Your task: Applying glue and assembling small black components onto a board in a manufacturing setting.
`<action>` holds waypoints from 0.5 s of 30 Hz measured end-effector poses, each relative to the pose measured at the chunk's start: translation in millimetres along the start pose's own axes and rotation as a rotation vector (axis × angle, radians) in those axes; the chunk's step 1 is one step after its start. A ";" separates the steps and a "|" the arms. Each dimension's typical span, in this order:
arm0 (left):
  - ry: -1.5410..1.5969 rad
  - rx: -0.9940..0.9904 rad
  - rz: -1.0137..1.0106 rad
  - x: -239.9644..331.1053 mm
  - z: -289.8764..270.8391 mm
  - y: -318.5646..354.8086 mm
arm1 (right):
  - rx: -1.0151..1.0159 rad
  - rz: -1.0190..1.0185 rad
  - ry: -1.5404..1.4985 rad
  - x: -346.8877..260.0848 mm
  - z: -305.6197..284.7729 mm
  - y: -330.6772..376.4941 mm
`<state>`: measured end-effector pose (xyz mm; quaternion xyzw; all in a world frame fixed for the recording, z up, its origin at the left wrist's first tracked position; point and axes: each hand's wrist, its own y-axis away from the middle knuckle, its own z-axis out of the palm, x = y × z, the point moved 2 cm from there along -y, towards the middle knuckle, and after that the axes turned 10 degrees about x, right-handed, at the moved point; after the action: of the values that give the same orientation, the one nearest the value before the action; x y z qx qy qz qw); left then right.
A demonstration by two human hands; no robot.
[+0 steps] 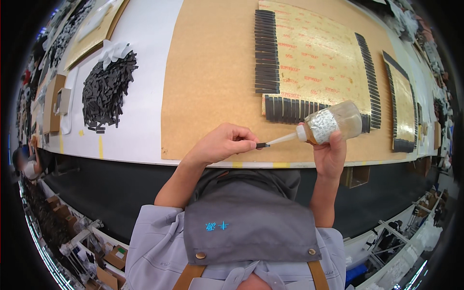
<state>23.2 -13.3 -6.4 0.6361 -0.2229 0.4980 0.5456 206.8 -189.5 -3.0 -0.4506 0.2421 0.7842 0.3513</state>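
Observation:
Between the thumb and fingers of my left hand (225,143) is a small black strip (262,145), its end pointing right. My right hand (330,153) is wrapped round a clear squeeze bottle (345,120) with a pale label, tipped on its side. The bottle's thin nozzle (282,139) reaches to the end of the strip and seems to touch it. Just beyond the bottle lies a yellowish board (316,53) with red print, lined along its left, right and near edges with rows of black strips (267,53). The bottle covers part of the near row.
A heap of loose black strips (108,92) lies on the white table at left, with crumpled white paper (114,52) on top. Brown sheeting (208,87) covers the table's middle. Another strip-edged board (402,104) lies at right. A cardboard box (53,104) stands far left.

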 end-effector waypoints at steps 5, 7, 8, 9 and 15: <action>0.012 0.001 0.013 -1.5 -0.1 -0.4 | -0.019 0.009 0.001 -1.6 5.6 0.8; 0.004 0.002 0.010 -2.8 -0.1 -0.8 | -0.017 0.009 -0.002 -0.7 5.4 1.4; 0.025 0.001 0.014 -3.4 -0.1 -0.9 | -0.016 0.009 -0.007 -0.4 5.2 1.6; 0.044 -0.001 0.018 -4.1 -0.2 -0.9 | -0.014 0.009 -0.006 -0.3 5.2 1.8; 0.055 -0.005 0.013 -6.4 -0.2 -1.7 | -0.016 0.005 0.013 -0.9 7.3 2.5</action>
<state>21.9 -14.3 -12.9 0.6193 -0.2133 0.5183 0.5499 201.2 -186.3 1.4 -0.4578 0.2392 0.7840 0.3444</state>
